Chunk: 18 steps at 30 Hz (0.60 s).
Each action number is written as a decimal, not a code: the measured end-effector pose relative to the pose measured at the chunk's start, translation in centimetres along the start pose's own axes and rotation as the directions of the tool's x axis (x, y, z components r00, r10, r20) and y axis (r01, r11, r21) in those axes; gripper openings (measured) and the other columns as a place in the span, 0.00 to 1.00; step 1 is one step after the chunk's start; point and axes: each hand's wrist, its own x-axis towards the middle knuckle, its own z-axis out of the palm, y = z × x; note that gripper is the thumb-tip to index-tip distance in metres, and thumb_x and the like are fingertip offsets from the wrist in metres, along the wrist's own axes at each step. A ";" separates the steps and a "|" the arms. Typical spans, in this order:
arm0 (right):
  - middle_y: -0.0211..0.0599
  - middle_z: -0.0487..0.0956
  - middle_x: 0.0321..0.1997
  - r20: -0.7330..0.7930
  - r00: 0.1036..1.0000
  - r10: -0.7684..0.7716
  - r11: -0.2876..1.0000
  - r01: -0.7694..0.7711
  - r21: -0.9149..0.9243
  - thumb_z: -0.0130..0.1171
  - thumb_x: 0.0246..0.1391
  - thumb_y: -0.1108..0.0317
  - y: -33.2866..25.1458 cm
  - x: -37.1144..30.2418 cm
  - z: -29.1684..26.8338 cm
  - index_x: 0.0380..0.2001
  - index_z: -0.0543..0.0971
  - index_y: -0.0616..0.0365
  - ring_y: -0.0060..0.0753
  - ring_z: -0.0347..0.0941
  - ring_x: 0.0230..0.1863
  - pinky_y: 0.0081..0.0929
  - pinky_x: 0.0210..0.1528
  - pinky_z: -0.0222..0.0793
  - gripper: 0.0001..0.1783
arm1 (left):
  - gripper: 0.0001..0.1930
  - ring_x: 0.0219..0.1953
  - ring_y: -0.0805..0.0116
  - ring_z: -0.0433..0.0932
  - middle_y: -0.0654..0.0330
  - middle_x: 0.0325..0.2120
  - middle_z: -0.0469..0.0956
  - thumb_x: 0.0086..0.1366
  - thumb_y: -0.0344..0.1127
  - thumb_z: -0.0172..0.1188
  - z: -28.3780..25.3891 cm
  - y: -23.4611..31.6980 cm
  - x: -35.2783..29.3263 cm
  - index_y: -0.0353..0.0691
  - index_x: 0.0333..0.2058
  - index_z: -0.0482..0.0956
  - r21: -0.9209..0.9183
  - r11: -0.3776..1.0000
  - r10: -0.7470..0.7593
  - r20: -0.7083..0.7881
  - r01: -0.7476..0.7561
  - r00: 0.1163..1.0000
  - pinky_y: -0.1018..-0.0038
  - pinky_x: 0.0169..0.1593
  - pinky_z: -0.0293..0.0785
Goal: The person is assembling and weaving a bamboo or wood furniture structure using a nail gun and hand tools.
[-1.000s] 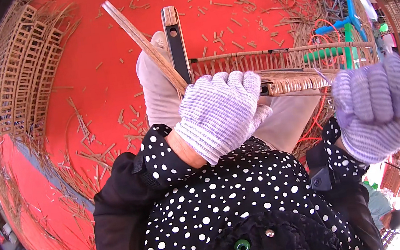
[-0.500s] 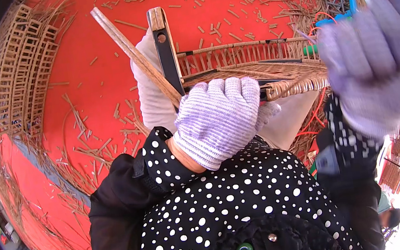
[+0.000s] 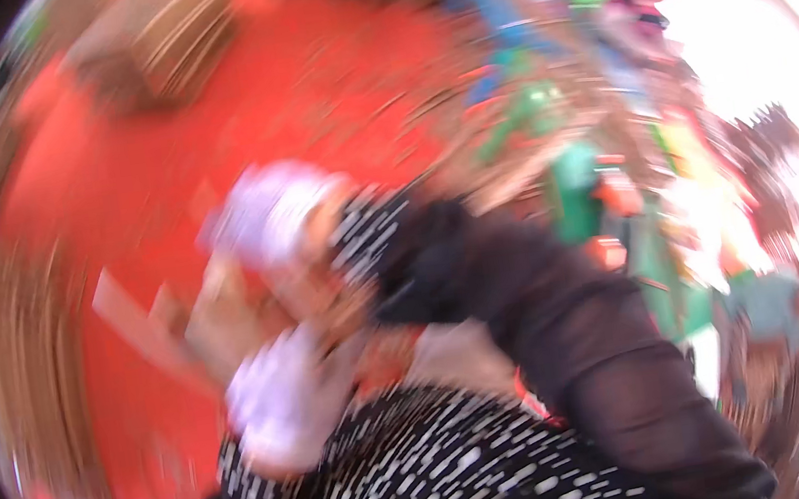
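Note:
Motion smears the whole picture, so finger detail is largely lost. My left hand (image 3: pixel 278 402), in a pale purple ribbed glove, is closed on the near part of a brown wicker frame (image 3: pixel 235 306) over my lap. From the frame a long flat strip (image 3: pixel 142 324) sticks out toward the far left. My right hand (image 3: pixel 273 211), gloved alike, is across at the frame's far side, with the forearm reaching in from the right. Its fingers are too blurred to show whether they grip anything.
A red floor covering (image 3: pixel 298 91) spreads ahead with scattered cane scraps. Stacked wicker pieces (image 3: pixel 24 349) stand on the left, and another brown stack (image 3: pixel 156 44) is farther off. Blurred green and blue things lie to the right, near a person (image 3: pixel 640 6).
My right hand has swung from the far right across to the frame's far side. My left hand and the frame appear farther left, and the whole view has turned.

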 end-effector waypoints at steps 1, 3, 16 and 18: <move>0.46 0.78 0.35 0.080 0.972 0.222 0.964 -0.231 0.131 0.42 0.55 0.48 -1.2 -2.6 -3.1 0.34 0.78 0.55 0.47 0.76 0.37 0.41 0.36 0.73 0.24 | 0.12 0.21 0.54 0.73 0.56 0.17 0.74 0.53 0.45 0.60 0.6 -0.4 0.2 0.42 0.24 0.73 0.089 0.996 -0.007 0.009 0.006 1.000 0.61 0.25 0.67; 0.52 0.77 0.31 -0.118 0.843 0.525 0.833 -0.480 0.277 0.48 0.51 0.46 -1.8 -5.8 -3.3 0.30 0.77 0.61 0.50 0.76 0.34 0.42 0.33 0.72 0.26 | 0.14 0.21 0.52 0.73 0.53 0.18 0.74 0.54 0.46 0.58 2.4 -2.2 0.4 0.41 0.25 0.73 0.137 0.986 0.116 -0.148 -0.096 0.982 0.58 0.25 0.67; 0.46 0.77 0.26 -0.369 0.842 0.395 0.834 -0.160 0.528 0.58 0.41 0.55 -4.0 -10.4 0.8 0.27 0.78 0.57 0.51 0.74 0.31 0.38 0.35 0.69 0.15 | 0.25 0.23 0.46 0.76 0.47 0.21 0.77 0.61 0.57 0.42 0.9 -3.1 4.2 0.40 0.38 0.75 0.303 0.942 0.130 0.078 -0.147 0.989 0.56 0.27 0.71; 0.44 0.77 0.24 -0.376 0.834 0.404 0.812 -0.138 0.567 0.57 0.42 0.57 -4.0 -8.7 0.8 0.25 0.78 0.55 0.50 0.75 0.30 0.38 0.31 0.70 0.13 | 0.16 0.27 0.52 0.77 0.52 0.25 0.78 0.59 0.47 0.50 -0.7 -2.7 4.1 0.43 0.37 0.76 0.323 0.943 0.055 0.091 -0.082 0.994 0.61 0.29 0.72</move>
